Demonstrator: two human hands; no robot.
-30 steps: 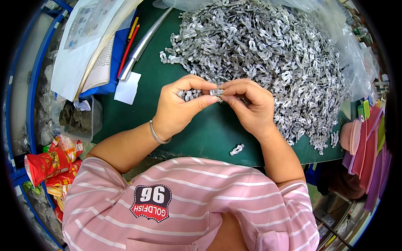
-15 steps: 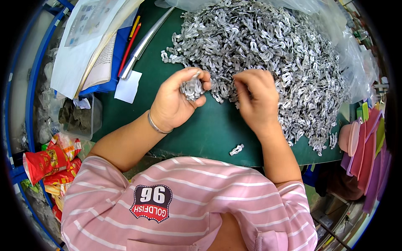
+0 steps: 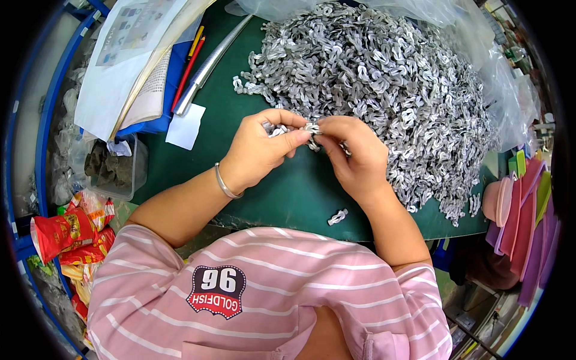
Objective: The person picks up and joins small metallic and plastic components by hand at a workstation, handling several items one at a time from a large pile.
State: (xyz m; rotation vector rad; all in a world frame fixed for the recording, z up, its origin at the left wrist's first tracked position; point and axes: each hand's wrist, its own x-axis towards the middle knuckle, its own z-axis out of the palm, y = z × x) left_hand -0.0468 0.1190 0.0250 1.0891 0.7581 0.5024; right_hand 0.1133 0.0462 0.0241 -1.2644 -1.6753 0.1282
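Note:
A large heap of small silver-grey looped metal pieces covers the far right of the green table. At its near edge my two hands meet around one looped metal piece. My left hand pinches that piece between thumb and forefinger, and more pieces show inside its curled fingers. My right hand grips the other end of the same piece with thumb and fingertips. One loose metal piece lies alone near the table's front edge. A metal bangle circles my left wrist.
Papers on a blue folder lie at the far left, beside a red pencil and a tapered metal rod. A clear plastic tub holds dark lumps. Clear plastic sheeting edges the heap.
My right hand has moved left from the heap to meet my left hand. A metal piece is now held between them. My left palm has turned inward, partly hiding its handful.

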